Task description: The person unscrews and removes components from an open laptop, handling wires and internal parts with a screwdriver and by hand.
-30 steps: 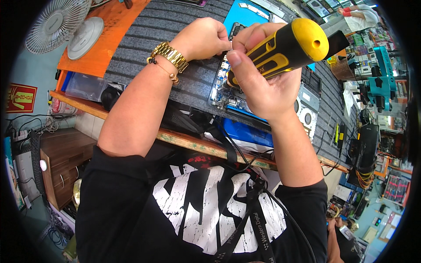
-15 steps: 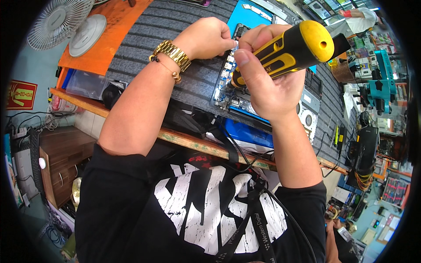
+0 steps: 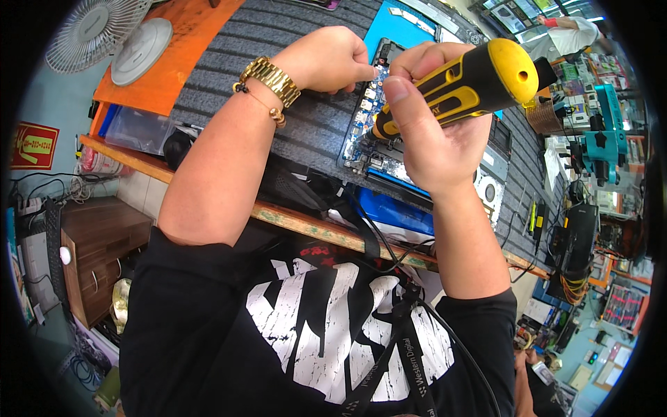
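Observation:
A thick yellow and black screwdriver [image 3: 467, 86] is gripped in my right hand [image 3: 439, 149], tilted so that its narrow end points down and left at an opened laptop [image 3: 358, 119]. The laptop's circuit board and white sockets show along its left edge; my right hand hides much of the rest, and the screwdriver's tip is hard to make out. My left hand [image 3: 332, 61] is closed at the laptop's upper left edge, finger and thumb close together at the rim. Whatever they may pinch is too small to see. A gold watch is on my left wrist.
The laptop lies on a grey ribbed mat [image 3: 229, 55], with a blue mat [image 3: 389, 26] behind it. A white fan [image 3: 97, 28] stands at the far left. Cables and a yellow pen-like tool [image 3: 533, 217] lie at the right. The wooden table edge [image 3: 306, 226] runs before me.
My right hand and the screwdriver have shifted slightly to the right, and the laptop appears a little further right too. My left hand keeps its closed pose at the laptop's edge.

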A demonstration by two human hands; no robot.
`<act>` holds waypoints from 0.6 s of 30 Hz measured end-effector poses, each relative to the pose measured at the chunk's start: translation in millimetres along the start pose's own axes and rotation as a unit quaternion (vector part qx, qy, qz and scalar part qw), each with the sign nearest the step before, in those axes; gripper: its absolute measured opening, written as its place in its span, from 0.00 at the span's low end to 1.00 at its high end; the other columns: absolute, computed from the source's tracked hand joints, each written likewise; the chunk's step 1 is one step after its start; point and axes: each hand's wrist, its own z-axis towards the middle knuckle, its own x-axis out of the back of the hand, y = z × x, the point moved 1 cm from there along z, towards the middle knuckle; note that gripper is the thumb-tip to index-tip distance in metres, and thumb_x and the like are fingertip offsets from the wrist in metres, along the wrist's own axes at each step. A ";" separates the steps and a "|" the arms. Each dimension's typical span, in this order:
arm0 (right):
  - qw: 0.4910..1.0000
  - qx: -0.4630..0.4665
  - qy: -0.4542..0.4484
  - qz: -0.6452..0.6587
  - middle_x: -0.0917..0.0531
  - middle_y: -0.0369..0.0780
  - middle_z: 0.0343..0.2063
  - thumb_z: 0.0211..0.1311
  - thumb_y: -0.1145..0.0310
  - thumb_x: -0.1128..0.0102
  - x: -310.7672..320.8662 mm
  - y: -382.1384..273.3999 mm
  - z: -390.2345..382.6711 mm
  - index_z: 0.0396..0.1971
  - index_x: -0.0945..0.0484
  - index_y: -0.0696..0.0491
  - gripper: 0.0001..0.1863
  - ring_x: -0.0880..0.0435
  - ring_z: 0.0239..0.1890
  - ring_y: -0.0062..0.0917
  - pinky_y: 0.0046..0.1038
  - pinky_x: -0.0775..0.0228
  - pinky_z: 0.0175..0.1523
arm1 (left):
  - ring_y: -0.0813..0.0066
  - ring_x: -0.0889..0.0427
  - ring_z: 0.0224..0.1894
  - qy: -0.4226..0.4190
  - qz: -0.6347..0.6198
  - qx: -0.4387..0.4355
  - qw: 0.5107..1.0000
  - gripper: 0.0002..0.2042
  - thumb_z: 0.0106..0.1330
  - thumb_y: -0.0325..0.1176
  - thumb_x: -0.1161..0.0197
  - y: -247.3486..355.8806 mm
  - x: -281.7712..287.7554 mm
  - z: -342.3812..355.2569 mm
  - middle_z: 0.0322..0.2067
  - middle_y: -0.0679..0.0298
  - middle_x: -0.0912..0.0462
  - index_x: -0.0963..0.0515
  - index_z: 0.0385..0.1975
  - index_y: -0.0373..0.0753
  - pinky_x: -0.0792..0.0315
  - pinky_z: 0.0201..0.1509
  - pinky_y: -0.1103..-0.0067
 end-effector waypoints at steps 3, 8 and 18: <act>0.995 -0.001 0.072 0.064 0.14 0.34 0.35 0.69 0.82 0.24 -5.1 1.4 1.0 0.44 0.21 0.55 0.13 0.15 0.35 0.17 0.23 0.22 0.43 | 0.75 0.13 0.24 -0.032 -0.013 0.033 0.999 0.17 0.77 0.45 0.26 12.8 7.8 -7.4 0.26 0.62 0.09 0.13 0.31 0.36 0.19 0.30 0.72; 0.992 -0.004 0.094 0.088 0.12 0.37 0.38 0.70 0.82 0.24 4.6 1.6 -2.2 0.47 0.21 0.56 0.14 0.14 0.37 0.19 0.25 0.20 0.45 | 0.82 0.17 0.22 -0.105 -0.039 0.091 0.990 0.13 0.76 0.41 0.28 30.1 24.8 -21.5 0.29 0.65 0.09 0.08 0.41 0.35 0.26 0.24 0.80; 0.970 -0.002 0.219 0.109 0.13 0.45 0.36 0.79 0.68 0.32 50.4 -7.0 8.8 0.49 0.23 0.58 0.11 0.13 0.36 0.32 0.37 0.16 0.47 | 0.88 0.20 0.21 -0.275 -0.132 0.016 0.952 0.14 0.71 0.36 0.19 47.6 27.5 -33.6 0.30 0.68 0.08 0.07 0.48 0.33 0.30 0.22 0.84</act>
